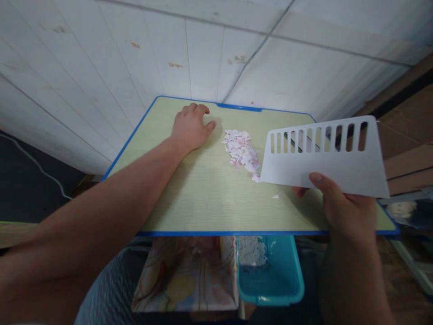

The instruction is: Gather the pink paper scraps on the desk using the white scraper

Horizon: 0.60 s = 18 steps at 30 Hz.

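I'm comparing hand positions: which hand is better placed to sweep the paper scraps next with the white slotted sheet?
Probably the right hand: it holds the white slotted sheet, with one corner close to the paper scraps. The left hand is also near the scraps but appears empty.

my slotted white sheet (352, 172) looks like smooth matt plastic — the scraps (241, 149) papery, the teal tub (286, 271) glossy plastic.
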Available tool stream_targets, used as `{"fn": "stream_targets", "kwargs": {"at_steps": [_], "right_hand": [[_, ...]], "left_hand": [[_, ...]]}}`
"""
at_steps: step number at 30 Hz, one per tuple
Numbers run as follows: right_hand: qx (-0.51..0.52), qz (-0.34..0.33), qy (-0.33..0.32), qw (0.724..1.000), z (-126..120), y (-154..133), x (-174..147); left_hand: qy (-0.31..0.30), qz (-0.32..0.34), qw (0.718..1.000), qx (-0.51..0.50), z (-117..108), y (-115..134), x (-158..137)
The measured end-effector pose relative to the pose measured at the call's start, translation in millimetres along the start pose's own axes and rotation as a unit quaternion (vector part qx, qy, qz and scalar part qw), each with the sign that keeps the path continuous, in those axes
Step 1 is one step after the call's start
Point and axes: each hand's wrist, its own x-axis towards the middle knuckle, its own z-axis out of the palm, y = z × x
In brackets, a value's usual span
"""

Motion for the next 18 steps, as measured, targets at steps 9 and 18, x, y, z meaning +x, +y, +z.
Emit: {"fn": "stream_targets", "kwargs": {"at_steps": [9, 18], "right_hand": [[0.031, -0.006, -0.035, 0.999, -3, 0, -3], [-0.033, -0.003, -0.037, 0.999, -5, -11, -13]], "left_hand": [[0.018, 0.003, 1.000, -0.008, 4, -2, 0], [0.002, -0.002, 1.000, -0.004, -1, 1, 0]]}}
